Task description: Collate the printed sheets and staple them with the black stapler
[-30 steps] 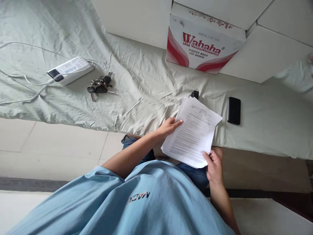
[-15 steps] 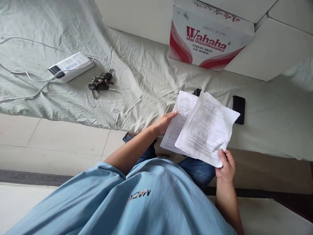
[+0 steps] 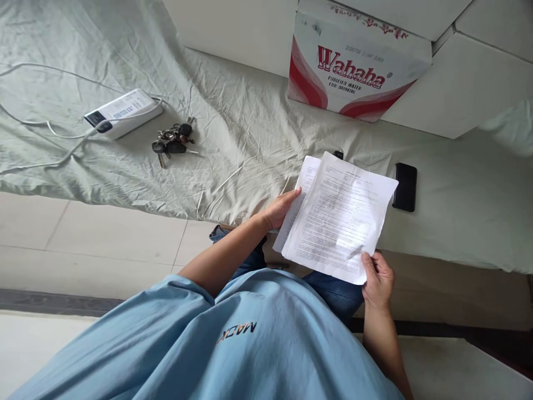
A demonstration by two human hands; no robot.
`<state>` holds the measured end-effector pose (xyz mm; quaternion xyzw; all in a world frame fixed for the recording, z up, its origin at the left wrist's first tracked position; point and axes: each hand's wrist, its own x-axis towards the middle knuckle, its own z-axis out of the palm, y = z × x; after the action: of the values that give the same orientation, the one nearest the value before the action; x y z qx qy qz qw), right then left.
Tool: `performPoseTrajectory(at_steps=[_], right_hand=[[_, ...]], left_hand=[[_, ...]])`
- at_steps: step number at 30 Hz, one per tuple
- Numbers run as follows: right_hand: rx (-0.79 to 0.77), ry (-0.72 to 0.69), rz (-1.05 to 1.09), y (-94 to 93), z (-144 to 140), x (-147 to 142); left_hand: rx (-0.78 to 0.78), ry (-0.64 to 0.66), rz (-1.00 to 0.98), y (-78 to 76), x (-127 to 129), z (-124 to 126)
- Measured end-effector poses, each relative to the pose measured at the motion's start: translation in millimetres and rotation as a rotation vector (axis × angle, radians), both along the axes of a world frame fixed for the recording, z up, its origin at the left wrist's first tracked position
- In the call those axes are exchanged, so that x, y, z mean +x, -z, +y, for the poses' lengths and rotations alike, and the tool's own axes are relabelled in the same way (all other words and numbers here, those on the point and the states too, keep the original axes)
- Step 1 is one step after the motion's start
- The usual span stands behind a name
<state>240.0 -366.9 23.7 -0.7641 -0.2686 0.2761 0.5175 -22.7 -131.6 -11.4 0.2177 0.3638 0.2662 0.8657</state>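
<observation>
My left hand (image 3: 282,210) grips the left edge of a printed sheet of paper (image 3: 293,214), its thumb on top and the other fingers hidden underneath. Lying over most of that sheet is a second printed paper (image 3: 339,216), somewhat creased. Its lower right corner is pinched between the thumb and fingers of my right hand (image 3: 378,278). Both papers are held above my lap, at the near edge of the cloth-covered surface. A small black object (image 3: 338,155) shows partly behind the top edge of the papers; what it is I cannot tell.
A black phone (image 3: 405,187) lies right of the papers on the pale green cloth (image 3: 245,128). Farther left are a bunch of keys (image 3: 174,140) and a white power bank (image 3: 125,114) with a cable. A Wahaha water carton (image 3: 353,66) stands at the back among white boxes (image 3: 470,83).
My right hand has moved left with the upper paper, which now covers more of the lower sheet. The phone is fully uncovered. My left hand stays put.
</observation>
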Motion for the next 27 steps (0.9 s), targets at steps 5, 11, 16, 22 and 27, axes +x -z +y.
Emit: performPoseTrajectory(at_steps=[5, 11, 16, 22, 27], right_hand=[[-0.052, -0.087, -0.067, -0.3, -2.7, 2.1], [-0.033, -0.112, -0.066, 1.6, -0.9, -2.4], [-0.03, -0.039, -0.076, 7.9, 3.6, -3.8], [0.07, 0.231, -0.053, 17.7, 8.8, 6.3], [0.123, 0.285, -0.022, 10.4, 2.7, 25.6]], left_hand=[[-0.006, 0.002, 0.029, -2.8, 0.3, -0.3], [0.011, -0.012, -0.011, -3.4, 1.0, -0.3], [0.019, -0.029, -0.014, -1.8, 0.8, -1.0], [0.028, -0.045, -0.035, -0.9, 1.1, -1.5], [0.017, -0.037, -0.064, -1.9, 1.3, -0.7]])
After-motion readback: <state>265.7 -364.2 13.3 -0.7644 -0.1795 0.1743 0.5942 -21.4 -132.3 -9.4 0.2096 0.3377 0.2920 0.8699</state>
